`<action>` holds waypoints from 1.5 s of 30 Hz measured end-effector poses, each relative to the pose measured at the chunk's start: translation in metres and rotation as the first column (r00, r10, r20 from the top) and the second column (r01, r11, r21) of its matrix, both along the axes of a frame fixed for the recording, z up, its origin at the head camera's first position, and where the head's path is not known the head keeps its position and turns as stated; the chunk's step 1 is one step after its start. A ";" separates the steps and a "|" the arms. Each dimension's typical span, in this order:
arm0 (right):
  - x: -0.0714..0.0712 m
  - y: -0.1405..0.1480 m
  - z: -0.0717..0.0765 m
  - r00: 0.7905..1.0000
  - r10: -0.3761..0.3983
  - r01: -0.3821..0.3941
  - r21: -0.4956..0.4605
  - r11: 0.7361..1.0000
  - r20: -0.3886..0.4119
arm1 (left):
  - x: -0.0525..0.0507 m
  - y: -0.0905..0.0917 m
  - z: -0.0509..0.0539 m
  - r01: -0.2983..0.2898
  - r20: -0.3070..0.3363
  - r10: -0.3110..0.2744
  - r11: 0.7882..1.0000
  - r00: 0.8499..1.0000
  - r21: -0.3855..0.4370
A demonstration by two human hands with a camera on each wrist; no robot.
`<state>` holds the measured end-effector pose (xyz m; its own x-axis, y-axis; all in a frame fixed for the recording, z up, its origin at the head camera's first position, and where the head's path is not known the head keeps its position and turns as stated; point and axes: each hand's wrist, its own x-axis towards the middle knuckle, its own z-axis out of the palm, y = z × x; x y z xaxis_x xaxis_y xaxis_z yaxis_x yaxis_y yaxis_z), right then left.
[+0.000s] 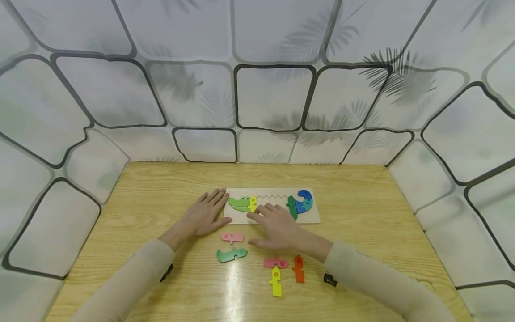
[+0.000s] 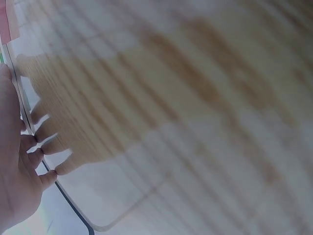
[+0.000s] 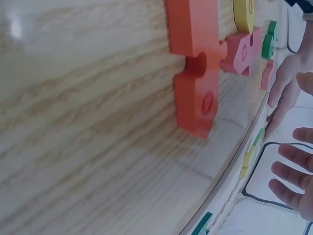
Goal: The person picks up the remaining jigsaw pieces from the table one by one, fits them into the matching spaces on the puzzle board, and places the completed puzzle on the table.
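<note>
A pale puzzle board (image 1: 241,218) lies on the table, holding a green crocodile head (image 1: 239,204) and a yellow piece (image 1: 253,204) at its left, a dark green piece (image 1: 293,207) and a blue tail (image 1: 306,201) at its right. My left hand (image 1: 205,213) lies flat at the board's left edge, fingers straight; it shows at the left of the left wrist view (image 2: 17,171). My right hand (image 1: 277,228) is over the board's lower middle, fingers relaxed and nothing seen in them; the right wrist view shows its fingers (image 3: 288,169) spread apart.
Nearer than the board lie loose pieces: a pink one (image 1: 232,238), a curved green one (image 1: 232,255), a darker pink one (image 1: 276,263), a yellow one (image 1: 276,282) and an orange-red one (image 1: 299,269). A stone-patterned cloth (image 1: 273,98) stands behind the table.
</note>
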<state>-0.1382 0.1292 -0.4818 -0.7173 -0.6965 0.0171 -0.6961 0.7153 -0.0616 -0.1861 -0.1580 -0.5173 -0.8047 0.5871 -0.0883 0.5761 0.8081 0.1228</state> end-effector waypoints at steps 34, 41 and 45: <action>0.025 -0.012 -0.006 0.989 0.148 -0.148 0.029 0.989 -0.007 | -0.001 -0.001 -0.001 -0.001 0.005 0.001 1.000 1.000 0.023; 0.030 -0.019 -0.005 0.985 0.173 -0.174 0.035 0.984 0.029 | 0.000 -0.001 0.000 0.000 0.001 0.000 1.000 1.000 0.023; 0.033 -0.022 -0.007 0.983 0.183 -0.184 0.048 0.982 0.031 | 0.000 -0.001 -0.001 0.002 0.002 -0.002 1.000 1.000 0.026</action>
<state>-0.1055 0.1076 -0.4889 -0.5768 -0.8159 -0.0390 -0.8145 0.5781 -0.0485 -0.1864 -0.1587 -0.5179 -0.8032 0.5910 -0.0742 0.5777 0.8033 0.1449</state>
